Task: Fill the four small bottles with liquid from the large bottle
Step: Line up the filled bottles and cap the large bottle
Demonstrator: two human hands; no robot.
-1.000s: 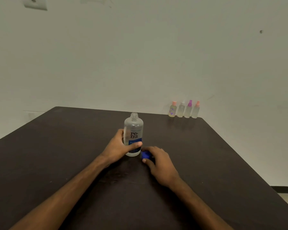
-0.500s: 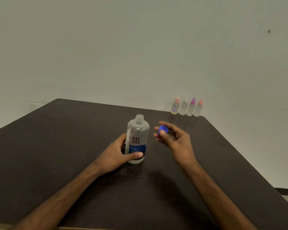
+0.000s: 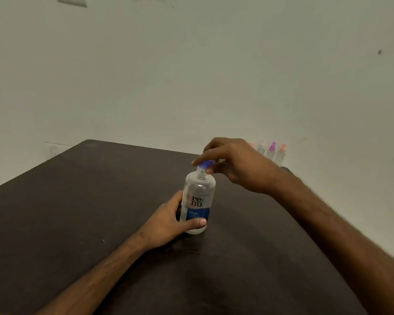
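The large clear bottle [image 3: 198, 196] with a blue and white label stands upright on the dark table [image 3: 77, 212]. My left hand [image 3: 168, 221] grips its lower body. My right hand [image 3: 234, 163] pinches the blue cap [image 3: 205, 164] right on top of the bottle's threaded neck. The small bottles [image 3: 273, 153] stand in a row at the table's far right corner against the wall; my right hand hides part of the row, and pink, purple and orange tops show.
A pale wall rises right behind the table. An outlet plate [image 3: 72, 0] sits high on the wall at the left. The table's right edge runs diagonally under my right forearm.
My right hand picked the blue cap up from the table beside the bottle and carried it up onto the bottle's neck. My left hand kept its hold on the bottle.
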